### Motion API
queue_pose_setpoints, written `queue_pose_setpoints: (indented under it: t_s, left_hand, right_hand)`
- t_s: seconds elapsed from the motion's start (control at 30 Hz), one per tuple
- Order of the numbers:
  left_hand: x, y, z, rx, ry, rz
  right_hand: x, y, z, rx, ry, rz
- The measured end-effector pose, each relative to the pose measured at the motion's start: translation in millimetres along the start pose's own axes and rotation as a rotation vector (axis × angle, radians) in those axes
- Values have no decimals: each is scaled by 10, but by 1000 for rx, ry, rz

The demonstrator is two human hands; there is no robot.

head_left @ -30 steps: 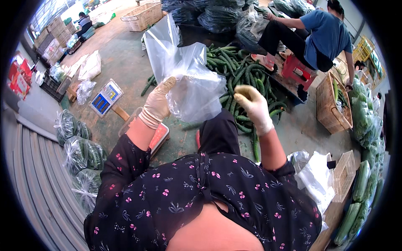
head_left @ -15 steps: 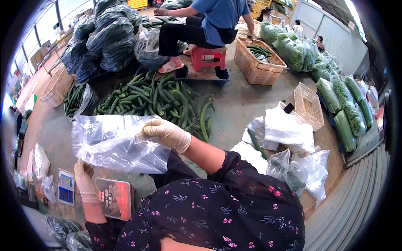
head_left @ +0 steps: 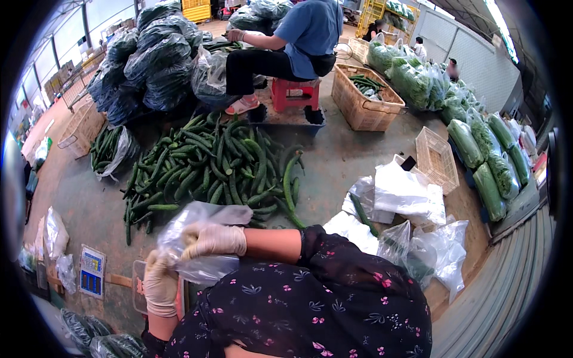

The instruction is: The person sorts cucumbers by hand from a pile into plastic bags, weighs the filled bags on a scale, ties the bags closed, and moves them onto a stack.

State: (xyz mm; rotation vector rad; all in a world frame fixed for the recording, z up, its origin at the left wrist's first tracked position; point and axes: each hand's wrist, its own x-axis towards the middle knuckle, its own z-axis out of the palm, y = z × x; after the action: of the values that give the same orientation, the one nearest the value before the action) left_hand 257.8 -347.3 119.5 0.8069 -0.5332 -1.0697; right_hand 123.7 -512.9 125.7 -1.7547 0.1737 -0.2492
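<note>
A clear plastic bag (head_left: 206,216) hangs bunched and slightly blurred in front of my body. My gloved right hand (head_left: 216,240) pinches it from the right, fingers curled. Close by on the left, my gloved left hand (head_left: 161,286) has its fingers closed on the bag's edge. Just beyond the bag lies a big heap of green cucumbers (head_left: 197,158) on the floor. Under my left forearm, a weighing scale (head_left: 138,289) is mostly hidden, with its display panel (head_left: 92,272) to the left.
A co-worker (head_left: 310,39) sits on a red stool (head_left: 296,95) beyond the heap. Filled bags (head_left: 158,65) are stacked at the far left. Crates (head_left: 367,98) stand at the right, near packed green vegetables (head_left: 489,191). White plastic bags (head_left: 412,194) lie to my right.
The bag was spread wide and held out; now it is gathered closer to me. My left hand has risen to meet the right hand at the bag. The co-worker's arms have moved left.
</note>
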Motion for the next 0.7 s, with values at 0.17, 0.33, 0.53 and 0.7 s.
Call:
queue_pose_setpoints:
  t_s: [0.17, 0.33, 0.53, 0.7]
  left_hand:
    - [-83, 521, -713, -296, -83, 298]
    - [-31, 877, -438, -167, 65, 321]
    - [196, 1054, -134, 468, 271, 439]
    - [369, 824, 765, 688, -200, 255]
  right_hand:
    - [-10, 607, -745, 6, 645, -64]
    - [-606, 1096, -1376, -138, 898, 279]
    - [-788, 132, -1395, -866, 473, 308]
    - [-360, -1125, -622, -867, 471, -830]
